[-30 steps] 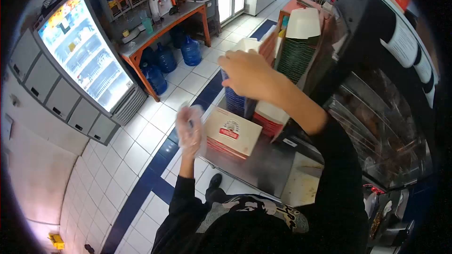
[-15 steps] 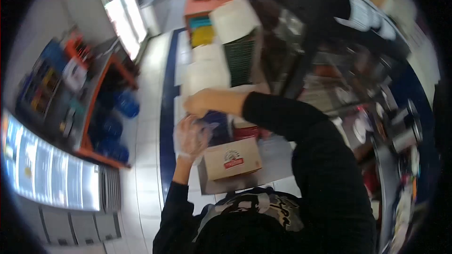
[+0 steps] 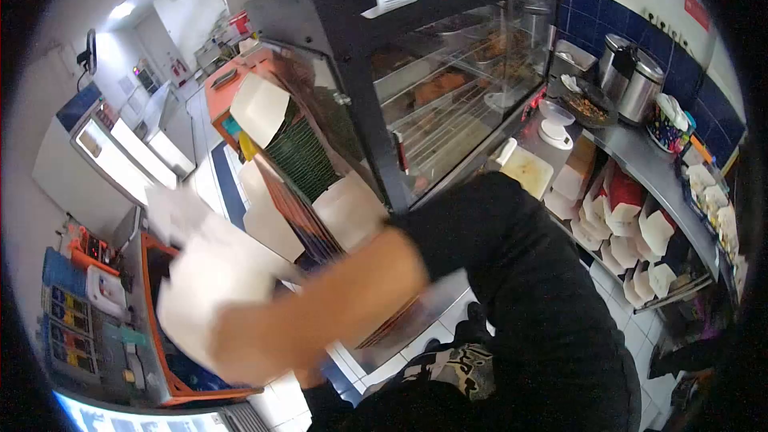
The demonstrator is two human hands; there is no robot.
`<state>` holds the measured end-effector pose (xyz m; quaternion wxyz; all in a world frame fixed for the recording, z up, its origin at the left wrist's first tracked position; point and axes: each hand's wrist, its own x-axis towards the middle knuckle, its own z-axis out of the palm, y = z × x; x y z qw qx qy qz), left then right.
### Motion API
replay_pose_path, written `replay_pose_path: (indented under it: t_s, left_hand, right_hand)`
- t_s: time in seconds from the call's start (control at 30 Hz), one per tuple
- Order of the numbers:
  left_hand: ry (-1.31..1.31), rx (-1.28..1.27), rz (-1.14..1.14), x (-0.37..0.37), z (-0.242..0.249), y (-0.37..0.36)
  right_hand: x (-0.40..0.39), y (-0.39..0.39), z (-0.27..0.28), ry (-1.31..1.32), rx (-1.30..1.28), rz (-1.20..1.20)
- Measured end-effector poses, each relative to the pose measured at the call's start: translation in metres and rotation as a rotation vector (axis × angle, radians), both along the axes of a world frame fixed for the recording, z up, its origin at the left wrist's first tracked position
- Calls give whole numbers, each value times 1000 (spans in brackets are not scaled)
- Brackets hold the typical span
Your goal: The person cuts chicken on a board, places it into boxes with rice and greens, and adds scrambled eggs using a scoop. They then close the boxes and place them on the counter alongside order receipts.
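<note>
My right hand [image 3: 252, 344], smeared by motion, is closed on a white paper food box [image 3: 212, 276] that has flaps sticking up. The arm in its black sleeve reaches across to the left of the view. Only a sliver of my left hand [image 3: 307, 377] shows below the right forearm; its fingers are hidden. Just beyond the forearm stands another white paper box [image 3: 348, 212], beside a stack of dark green boxes [image 3: 302, 156]. A further white box [image 3: 260, 104] tops the far end of that row.
A black glass-fronted warming cabinet [image 3: 448, 88] with food inside stands ahead. At right, a metal counter [image 3: 632, 156] carries steel canisters [image 3: 640, 88] and a kitchen scale [image 3: 554, 132], with folded boxes [image 3: 620, 212] below. An orange-edged table [image 3: 160, 336] is at left.
The view has swung up and rightward, bringing the warming cabinet into full sight. My right hand has moved left with a white box in it. The brown printed box has left sight.
</note>
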<state>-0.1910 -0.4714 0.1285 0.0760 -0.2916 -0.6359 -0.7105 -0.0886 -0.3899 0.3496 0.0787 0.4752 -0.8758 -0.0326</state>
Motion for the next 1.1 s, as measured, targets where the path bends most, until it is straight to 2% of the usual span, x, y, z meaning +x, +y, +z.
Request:
replay_pose_path:
  t_s: [0.1,0.2,0.27,0.33,0.37,0.43,0.47,0.53,0.57,0.63,0.67,0.7,0.73,0.77,0.83,0.87,0.93,0.97,1.03,1.07,1.1]
  left_hand:
    - [-71,114,-119,37,32,5]
    - [-81,160,-263,78,54,20]
    - [-77,147,-381,106,67,49]
    - [-74,107,-522,135,73,87]
    - [-69,86,-603,152,76,108]
    - [-44,23,-777,184,78,161]
    - [-41,0,-865,202,79,190]
    - [-5,-71,-1043,243,74,251]
    - [26,-111,-1133,264,69,282]
    - [130,-184,-1301,313,52,340]
    - [261,-215,-1349,338,39,370]
    - [402,-232,-1386,364,21,400]
    - [450,-426,-1322,391,10,416]
    - [569,-374,-1293,417,-2,437]
    - [602,-308,-1325,463,-31,486]
    - [640,-242,-1308,481,-44,508]
    - [715,-102,-1261,513,-57,559]
    - [717,-103,-1271,525,-58,585]
    - [765,-91,-1305,543,-62,640]
    - [766,-53,-1317,551,-72,670]
    - [809,-51,-1332,558,-81,702]
  right_hand:
    - [91,47,-35,-46,-160,3]
    - [150,120,-83,-57,-124,-41]
    - [186,171,-84,-28,-198,-71]
    - [232,212,-70,-69,-50,-262]
    - [255,233,-73,-67,-45,-266]
    - [303,274,-86,-59,-81,-470]
    - [329,294,-94,-64,-82,-495]
    - [387,329,-114,-279,-105,-716]
    - [415,347,-129,-292,-126,-787]
    - [474,372,-161,-565,-530,-989]
    - [499,377,-169,-572,-576,-1056]
    - [512,383,-171,-737,-1227,-1133]
    - [523,392,-173,-845,-1899,-1111]
    - [533,397,-182,-732,-2044,-1100]
    - [542,422,-218,-584,-1960,-1394]
    - [549,434,-234,-576,-1981,-1404]
    - [565,470,-256,-67,-1934,-1429]
    - [576,491,-263,-59,-1942,-1433]
    - [599,535,-274,16,-2372,-1265]
    - [614,557,-266,-92,-2441,-1309]
    - [626,585,-286,-75,-2577,-1202]
